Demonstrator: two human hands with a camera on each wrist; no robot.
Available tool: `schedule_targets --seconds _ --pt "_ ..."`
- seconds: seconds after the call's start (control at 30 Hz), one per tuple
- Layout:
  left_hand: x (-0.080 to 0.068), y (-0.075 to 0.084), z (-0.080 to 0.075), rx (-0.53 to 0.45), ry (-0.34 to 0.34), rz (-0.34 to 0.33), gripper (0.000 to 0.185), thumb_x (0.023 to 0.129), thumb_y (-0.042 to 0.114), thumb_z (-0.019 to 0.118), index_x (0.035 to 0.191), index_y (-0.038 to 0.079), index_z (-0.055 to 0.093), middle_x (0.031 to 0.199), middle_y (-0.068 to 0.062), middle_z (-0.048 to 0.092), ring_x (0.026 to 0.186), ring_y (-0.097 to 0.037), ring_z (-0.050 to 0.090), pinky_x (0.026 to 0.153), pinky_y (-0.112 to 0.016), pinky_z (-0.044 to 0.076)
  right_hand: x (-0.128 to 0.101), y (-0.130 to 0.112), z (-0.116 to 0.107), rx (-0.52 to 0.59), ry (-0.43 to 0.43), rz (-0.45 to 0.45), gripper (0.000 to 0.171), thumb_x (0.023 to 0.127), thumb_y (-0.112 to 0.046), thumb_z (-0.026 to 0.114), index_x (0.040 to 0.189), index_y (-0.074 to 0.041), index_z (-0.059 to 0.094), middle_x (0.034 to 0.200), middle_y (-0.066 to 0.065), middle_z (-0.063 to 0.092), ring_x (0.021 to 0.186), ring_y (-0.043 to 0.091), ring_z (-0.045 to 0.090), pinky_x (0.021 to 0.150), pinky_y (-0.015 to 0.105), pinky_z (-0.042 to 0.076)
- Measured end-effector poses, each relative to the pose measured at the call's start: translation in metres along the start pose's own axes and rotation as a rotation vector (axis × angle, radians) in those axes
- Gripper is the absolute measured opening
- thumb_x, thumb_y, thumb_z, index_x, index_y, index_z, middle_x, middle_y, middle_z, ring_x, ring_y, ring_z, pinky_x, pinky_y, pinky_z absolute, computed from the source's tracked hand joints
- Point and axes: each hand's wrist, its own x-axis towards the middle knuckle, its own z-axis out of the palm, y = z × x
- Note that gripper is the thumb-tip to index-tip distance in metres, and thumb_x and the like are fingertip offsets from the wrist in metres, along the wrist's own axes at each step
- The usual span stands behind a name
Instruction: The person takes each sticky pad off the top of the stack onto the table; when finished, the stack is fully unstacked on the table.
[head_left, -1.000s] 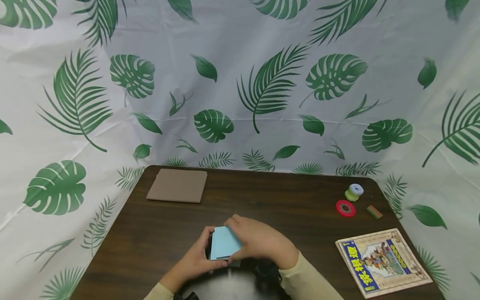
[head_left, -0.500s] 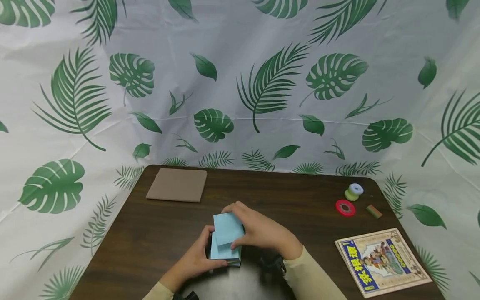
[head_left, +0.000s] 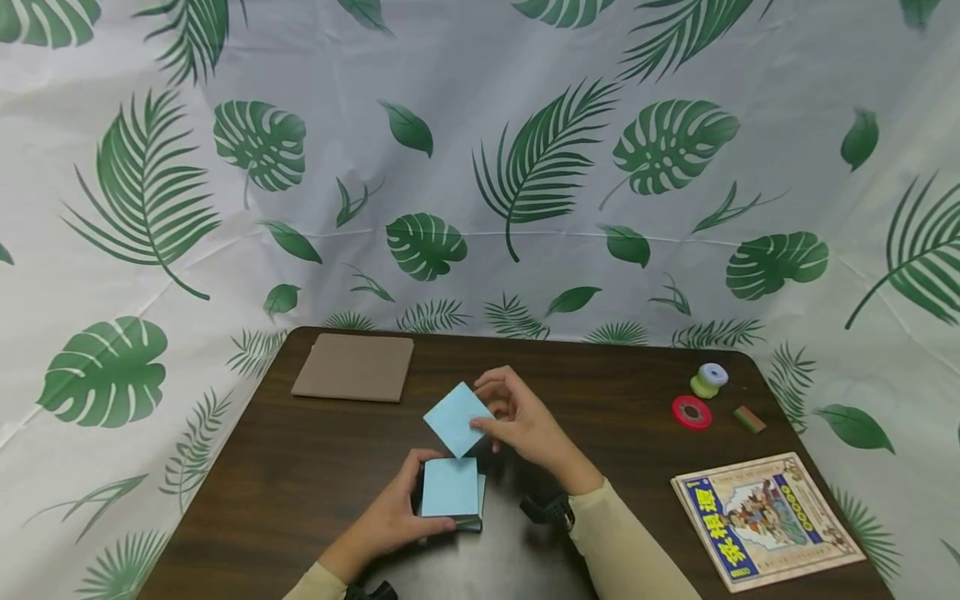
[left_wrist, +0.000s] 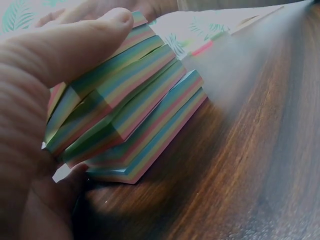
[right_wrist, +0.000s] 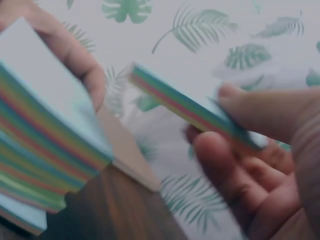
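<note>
A tall stack of sticky note pads (head_left: 450,487), blue on top with rainbow-striped edges, stands near the front of the table. My left hand (head_left: 401,508) grips the stack from its left side, thumb along the near edge and fingers behind. In the left wrist view the pads (left_wrist: 135,105) sit unevenly, the lower ones jutting out. My right hand (head_left: 525,421) pinches a single sticky note pad (head_left: 459,419) between thumb and fingers, raised beyond the stack and turned to a diamond. The right wrist view shows this pad's (right_wrist: 185,102) striped edge between thumb and fingertips.
On the dark wood table (head_left: 570,375), a brown board (head_left: 354,367) lies at the back left. At the right are a green-and-white spool (head_left: 708,380), a red ring-shaped roll (head_left: 692,412), a small striped block (head_left: 749,419) and comic books (head_left: 768,521). A leaf-print curtain (head_left: 480,167) hangs behind.
My right hand has lifted the top sticky note pad off the stack, moved it away toward the back and turned it cornerwise. My left hand has stayed on the stack.
</note>
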Motion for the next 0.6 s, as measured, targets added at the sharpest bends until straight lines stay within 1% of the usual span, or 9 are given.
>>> schedule_targets --seconds 0.07,0.13,0.2,0.27,0.33,0.4,0.47,0.53,0.6 --pt "-0.001 -0.001 0.0 -0.012 -0.003 0.017 0.089 0.084 0.021 0.096 0.152 0.007 0.04 0.148 -0.014 0.058 0.116 -0.014 0.061 0.098 -0.028 0.049 0.002 0.012 -0.002 0.033 0.078 -0.023 0.035 0.098 -0.005 0.08 0.129 -0.008 0.065 0.118 0.017 0.071 0.084 0.027 0.071 0.066 0.055 0.062" --pt "-0.001 -0.001 -0.001 -0.015 -0.006 0.02 0.089 0.085 0.022 0.096 0.152 0.006 0.04 0.15 -0.012 0.058 0.116 -0.014 0.06 0.098 -0.029 0.049 0.003 0.024 -0.004 0.063 0.163 -0.026 0.021 0.099 -0.007 0.08 0.118 -0.007 0.073 0.111 0.013 0.074 0.084 0.027 0.072 0.074 0.057 0.063" --pt "-0.001 -0.001 -0.001 -0.01 -0.012 0.015 0.09 0.086 0.023 0.096 0.152 0.005 0.039 0.149 -0.012 0.058 0.116 -0.015 0.06 0.097 -0.029 0.049 0.003 0.037 -0.006 0.105 0.238 -0.037 0.015 0.1 -0.008 0.079 0.114 -0.004 0.077 0.108 0.011 0.074 0.084 0.025 0.072 0.079 0.057 0.064" --pt "-0.001 -0.001 -0.001 -0.001 -0.014 -0.004 0.09 0.085 0.025 0.096 0.152 0.005 0.039 0.149 -0.012 0.058 0.115 -0.016 0.06 0.097 -0.029 0.049 0.004 0.051 -0.009 0.166 0.297 -0.044 0.021 0.102 -0.007 0.076 0.121 0.002 0.075 0.115 0.01 0.075 0.089 0.022 0.073 0.083 0.054 0.065" --pt "-0.001 -0.002 0.0 0.002 -0.015 -0.023 0.091 0.085 0.026 0.096 0.153 0.005 0.039 0.147 -0.011 0.058 0.114 -0.017 0.061 0.097 -0.029 0.049 0.003 0.064 -0.012 0.222 0.338 -0.062 0.029 0.104 -0.004 0.073 0.13 0.008 0.07 0.122 0.013 0.073 0.093 0.02 0.073 0.087 0.046 0.065" --pt "0.0 -0.002 0.0 0.006 -0.015 -0.032 0.092 0.085 0.026 0.096 0.153 0.005 0.038 0.146 -0.011 0.059 0.115 -0.018 0.06 0.097 -0.03 0.049 0.003 0.075 -0.014 0.266 0.356 -0.081 0.035 0.105 0.0 0.07 0.137 0.013 0.064 0.13 0.018 0.07 0.098 0.016 0.074 0.089 0.039 0.065" --pt "-0.001 -0.003 0.0 0.013 -0.013 -0.032 0.092 0.085 0.027 0.096 0.153 0.005 0.038 0.146 -0.012 0.059 0.115 -0.018 0.06 0.097 -0.03 0.049 0.004 0.085 -0.016 0.285 0.362 -0.084 0.039 0.105 0.001 0.069 0.141 0.014 0.062 0.137 0.022 0.067 0.1 0.014 0.075 0.091 0.035 0.065" --pt "-0.001 -0.002 0.0 0.021 -0.009 -0.029 0.092 0.085 0.027 0.097 0.153 0.005 0.039 0.146 -0.012 0.059 0.115 -0.018 0.06 0.097 -0.03 0.049 0.004 0.091 -0.016 0.252 0.348 -0.082 0.041 0.105 0.0 0.069 0.144 0.011 0.061 0.145 0.026 0.064 0.103 0.013 0.075 0.094 0.032 0.063" --pt "-0.001 -0.002 -0.001 0.027 -0.01 -0.025 0.092 0.085 0.028 0.096 0.153 0.006 0.039 0.146 -0.012 0.059 0.115 -0.019 0.06 0.096 -0.031 0.049 0.005 0.096 -0.016 0.151 0.331 -0.079 0.042 0.106 -0.002 0.069 0.146 0.006 0.062 0.149 0.026 0.063 0.108 0.011 0.073 0.096 0.028 0.062"
